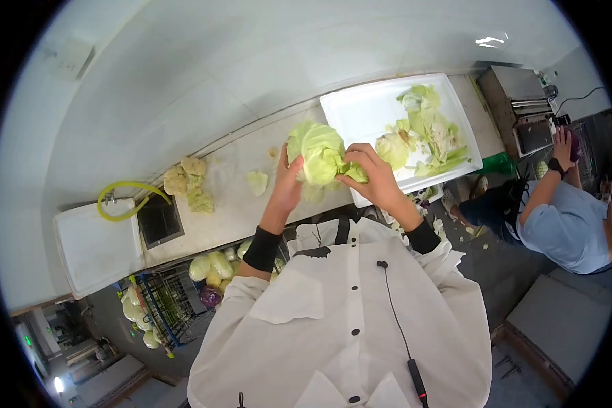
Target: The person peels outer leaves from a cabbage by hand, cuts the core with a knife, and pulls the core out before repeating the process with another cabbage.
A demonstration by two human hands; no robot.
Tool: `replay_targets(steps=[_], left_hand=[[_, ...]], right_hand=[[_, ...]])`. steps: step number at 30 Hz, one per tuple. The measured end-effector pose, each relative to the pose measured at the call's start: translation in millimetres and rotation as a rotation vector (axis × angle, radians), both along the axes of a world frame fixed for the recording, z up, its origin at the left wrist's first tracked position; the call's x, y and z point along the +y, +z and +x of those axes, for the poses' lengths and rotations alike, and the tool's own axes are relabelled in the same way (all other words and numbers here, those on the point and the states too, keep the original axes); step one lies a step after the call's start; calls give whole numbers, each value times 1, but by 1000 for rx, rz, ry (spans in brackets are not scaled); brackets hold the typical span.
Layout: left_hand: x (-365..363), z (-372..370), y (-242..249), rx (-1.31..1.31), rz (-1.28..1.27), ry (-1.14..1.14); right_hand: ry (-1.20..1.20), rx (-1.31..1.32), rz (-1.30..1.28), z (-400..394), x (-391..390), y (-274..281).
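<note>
Left grip (290, 185) cups a green cabbage (315, 149), right grip (382, 182) pinches its outer leaf (355, 173), with a white tray (360, 112) beyond the right grip.

Cabbage (316, 151) between 2 hands (377, 178); leaves (432, 129) in the tray (353, 112) right, cauliflower (194, 168) on the counter (228, 180) left.

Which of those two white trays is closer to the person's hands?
The tray strewn with loose leaves, just past the right hand on the cabbage. The other white tray sits at the picture's far left, by the yellow hose.
</note>
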State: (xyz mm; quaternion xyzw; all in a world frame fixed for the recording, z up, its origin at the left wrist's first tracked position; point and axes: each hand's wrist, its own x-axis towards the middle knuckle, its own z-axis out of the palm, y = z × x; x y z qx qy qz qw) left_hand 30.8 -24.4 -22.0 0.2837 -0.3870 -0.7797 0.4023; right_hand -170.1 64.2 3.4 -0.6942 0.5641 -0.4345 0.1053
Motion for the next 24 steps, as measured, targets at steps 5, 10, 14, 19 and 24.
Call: replay_targets(steps=[5,10,14,19,24], left_hand=[[0,-2,9,-2,-90,-26],[5,-9,15,-47,-87,42],[2,-6,8,20,-51,61],[7,-3,8,74,22,16],[11,-11,3,224,180,9]], right_hand=[[-40,-79,34,10,2,22],[-108,-17,61,8,9,9],[-95,-87,22,5,14,0],[-59,-411,-81,1,12,-19],[-215,-847,-27,7,14,-19]])
